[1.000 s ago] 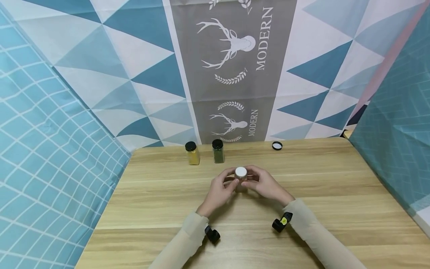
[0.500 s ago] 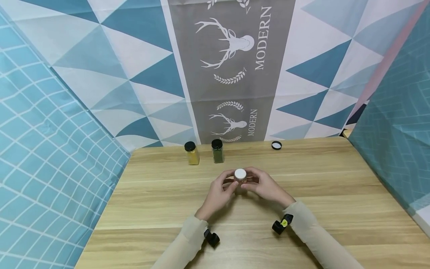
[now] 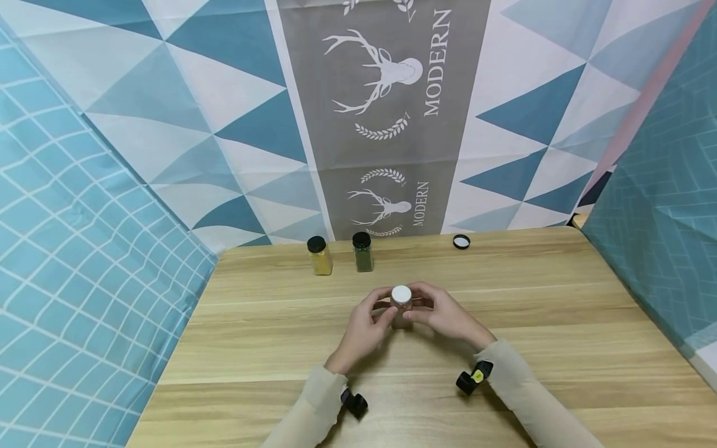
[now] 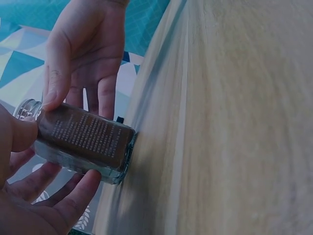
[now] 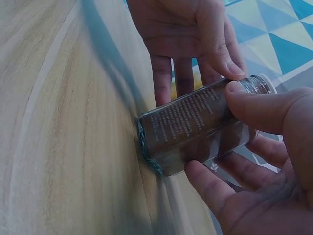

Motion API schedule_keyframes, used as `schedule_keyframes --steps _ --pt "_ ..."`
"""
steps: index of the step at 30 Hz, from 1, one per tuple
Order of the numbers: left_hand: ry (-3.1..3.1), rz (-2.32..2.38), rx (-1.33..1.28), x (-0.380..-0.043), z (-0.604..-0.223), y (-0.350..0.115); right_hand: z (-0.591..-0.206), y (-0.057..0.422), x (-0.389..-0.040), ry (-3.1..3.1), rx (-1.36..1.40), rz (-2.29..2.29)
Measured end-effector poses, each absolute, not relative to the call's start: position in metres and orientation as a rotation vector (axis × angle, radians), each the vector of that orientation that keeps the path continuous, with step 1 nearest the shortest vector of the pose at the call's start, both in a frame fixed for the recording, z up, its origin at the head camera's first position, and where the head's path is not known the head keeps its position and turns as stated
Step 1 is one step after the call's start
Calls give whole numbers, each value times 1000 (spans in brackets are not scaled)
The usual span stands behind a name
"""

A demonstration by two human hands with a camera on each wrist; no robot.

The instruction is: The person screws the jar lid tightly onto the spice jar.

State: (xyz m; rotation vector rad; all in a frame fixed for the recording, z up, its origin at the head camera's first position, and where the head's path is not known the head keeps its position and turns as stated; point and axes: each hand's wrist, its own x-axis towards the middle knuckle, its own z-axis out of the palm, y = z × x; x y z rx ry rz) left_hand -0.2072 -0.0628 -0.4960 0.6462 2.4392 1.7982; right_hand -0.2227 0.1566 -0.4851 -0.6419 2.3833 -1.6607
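A square glass spice jar (image 3: 401, 320) with dark reddish-brown contents and a white top is between both hands in the head view. The left hand (image 3: 363, 328) grips it from the left, its thumb near the jar's neck. From the right, the right hand (image 3: 446, 315) holds it the same way, thumb on the near face. In the left wrist view, small print covers the jar's (image 4: 88, 137) near face. The right wrist view shows the jar's (image 5: 190, 125) threaded neck without a black cap and its base right at the tabletop. Fingers of both hands reach around the sides.
Behind the hands stand a black-capped jar of yellow spice (image 3: 321, 258) and a black-capped jar of green spice (image 3: 363, 254). A loose black cap (image 3: 462, 242) lies at the back right of the wooden table (image 3: 269, 348). Patterned cloth (image 3: 386, 137) hangs behind.
Both hands have shifted slightly toward the person with the spice jar, and more of its body shows than half a second ago. Both hands keep their hold; the other jars and the loose cap stay put.
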Motion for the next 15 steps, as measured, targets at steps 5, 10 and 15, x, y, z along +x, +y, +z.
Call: schedule_keyframes --steps 5,10,15 --pt "2433 1793 671 -205 -496 -63 -485 159 -221 2367 -677 -1658" --pt "2432 1777 664 -203 -494 -63 -485 160 -219 2353 -693 -1652" --pt "2429 1764 674 -202 -493 -64 -485 162 -217 2340 -713 -1643"
